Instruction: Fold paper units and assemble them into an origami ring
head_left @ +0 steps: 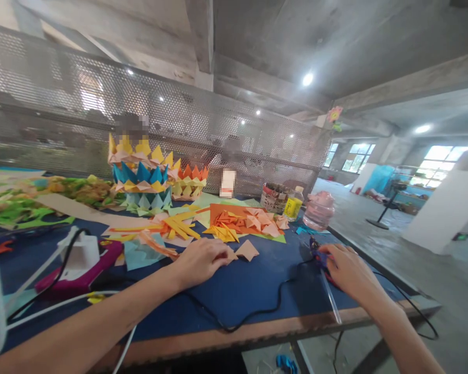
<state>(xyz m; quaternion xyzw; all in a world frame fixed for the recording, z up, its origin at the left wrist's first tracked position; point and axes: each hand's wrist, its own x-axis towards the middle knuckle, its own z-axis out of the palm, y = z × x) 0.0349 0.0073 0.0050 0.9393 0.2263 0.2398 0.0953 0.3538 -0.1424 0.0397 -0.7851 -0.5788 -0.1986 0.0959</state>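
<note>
Ideally, the fingers of the left hand [203, 262], pinched narrowly on a peach paper piece [233, 255] well in from the front edge of the tabletop [253, 285], steady it; those of the right hand [349, 269], around an apparent glue gun [322, 258] near the right edge, leave the cord [230, 329] slack.

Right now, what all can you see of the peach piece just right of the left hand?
The peach piece is plain, four-cornered and looks like paper. It lies like a diamond on the blue tabletop, a corner pointing to the back, nearer than the yellow folded pieces. The left hand is close beside it; whether they touch is unclear. Any fold lines are too blurred to tell.
</note>
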